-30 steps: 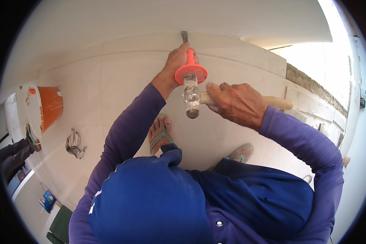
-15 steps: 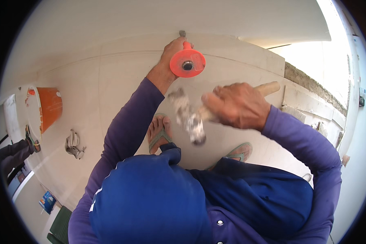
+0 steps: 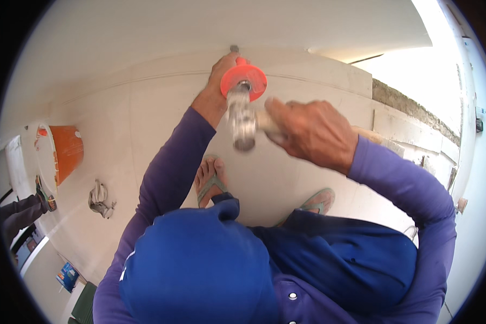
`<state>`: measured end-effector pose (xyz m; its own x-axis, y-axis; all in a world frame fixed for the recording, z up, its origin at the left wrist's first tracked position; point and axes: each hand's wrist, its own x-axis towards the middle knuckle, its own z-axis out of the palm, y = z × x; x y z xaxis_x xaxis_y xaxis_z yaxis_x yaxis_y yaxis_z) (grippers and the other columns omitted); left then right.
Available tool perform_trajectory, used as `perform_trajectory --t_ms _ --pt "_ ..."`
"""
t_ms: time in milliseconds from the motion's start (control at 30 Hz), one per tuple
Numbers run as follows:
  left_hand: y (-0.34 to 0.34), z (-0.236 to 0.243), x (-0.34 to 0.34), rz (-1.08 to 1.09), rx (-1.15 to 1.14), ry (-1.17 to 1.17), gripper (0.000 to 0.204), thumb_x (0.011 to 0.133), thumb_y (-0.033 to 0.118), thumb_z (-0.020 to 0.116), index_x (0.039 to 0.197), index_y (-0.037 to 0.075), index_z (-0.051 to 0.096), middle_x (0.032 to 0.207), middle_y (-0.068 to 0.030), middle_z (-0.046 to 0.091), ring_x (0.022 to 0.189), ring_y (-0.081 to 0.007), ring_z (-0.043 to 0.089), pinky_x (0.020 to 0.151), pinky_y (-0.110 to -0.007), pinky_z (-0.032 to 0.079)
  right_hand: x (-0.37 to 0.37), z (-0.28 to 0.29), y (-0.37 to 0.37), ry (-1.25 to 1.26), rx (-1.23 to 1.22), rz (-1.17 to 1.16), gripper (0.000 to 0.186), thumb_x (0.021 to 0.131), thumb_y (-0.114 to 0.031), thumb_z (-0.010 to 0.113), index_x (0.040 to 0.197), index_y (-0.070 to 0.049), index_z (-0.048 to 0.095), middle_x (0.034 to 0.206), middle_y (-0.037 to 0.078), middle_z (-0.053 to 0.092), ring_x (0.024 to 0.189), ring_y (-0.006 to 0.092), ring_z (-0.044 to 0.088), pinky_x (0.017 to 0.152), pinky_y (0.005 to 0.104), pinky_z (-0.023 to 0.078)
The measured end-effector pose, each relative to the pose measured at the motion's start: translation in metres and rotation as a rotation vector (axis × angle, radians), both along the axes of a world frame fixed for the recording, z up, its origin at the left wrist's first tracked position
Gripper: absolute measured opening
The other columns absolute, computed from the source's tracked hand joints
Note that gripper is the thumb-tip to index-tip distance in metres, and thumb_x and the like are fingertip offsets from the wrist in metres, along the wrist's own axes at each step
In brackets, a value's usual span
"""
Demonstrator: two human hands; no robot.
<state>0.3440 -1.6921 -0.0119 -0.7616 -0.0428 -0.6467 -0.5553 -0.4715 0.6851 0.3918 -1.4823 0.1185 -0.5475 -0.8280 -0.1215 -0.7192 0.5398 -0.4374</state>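
My left hand (image 3: 221, 75) is closed around a chisel (image 3: 256, 83) with a round red-orange hand guard. The chisel's far tip is at the base of the pale wall, beyond my fingers. My right hand (image 3: 319, 136) grips the wooden handle of a hammer, and its metal head (image 3: 243, 128) is blurred by motion. The hammer head overlaps the struck end of the chisel in the middle of the guard. Whether metal meets metal at this instant is hard to tell. Part of the chisel's shaft is hidden behind the guard and my left hand.
An orange bucket (image 3: 68, 154) lies tipped at the left, with a crumpled pale cloth (image 3: 99, 198) on the floor near it. Another person's legs (image 3: 24, 208) show at the far left. A rough broken ledge (image 3: 402, 105) runs along the bright opening at right. My sandalled feet stand below the tools.
The hammer head has swung up and away from me, from above my feet to the chisel's struck end. My left hand still holds the chisel against the wall's base.
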Motion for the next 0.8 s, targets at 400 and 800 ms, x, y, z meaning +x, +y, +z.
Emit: perform_trajectory --t_ms 400,800 --pt "0.002 -0.01 0.002 0.016 0.052 0.003 0.016 0.101 0.017 0.05 0.09 0.007 0.057 0.079 -0.0029 0.059 0.063 -0.0185 0.059 0.058 -0.037 0.053 -0.013 -0.011 0.005 -0.022 0.012 -0.032 0.031 0.096 -0.029 0.069 0.102 -0.001 0.058 0.073 0.022 0.069 0.066 0.0431 0.069 0.06 0.0533 0.055" --pt "-0.008 -0.001 0.012 -0.124 -0.162 -0.119 0.029 0.107 0.027 0.051 0.095 0.002 0.059 0.076 -0.004 0.06 0.062 -0.0167 0.059 0.059 -0.035 0.053 0.017 -0.008 0.025 -0.288 0.162 -0.155 0.03 0.1 -0.031 0.066 0.104 -0.001 0.06 0.068 0.021 0.067 0.068 0.0438 0.07 0.063 0.0539 0.056"
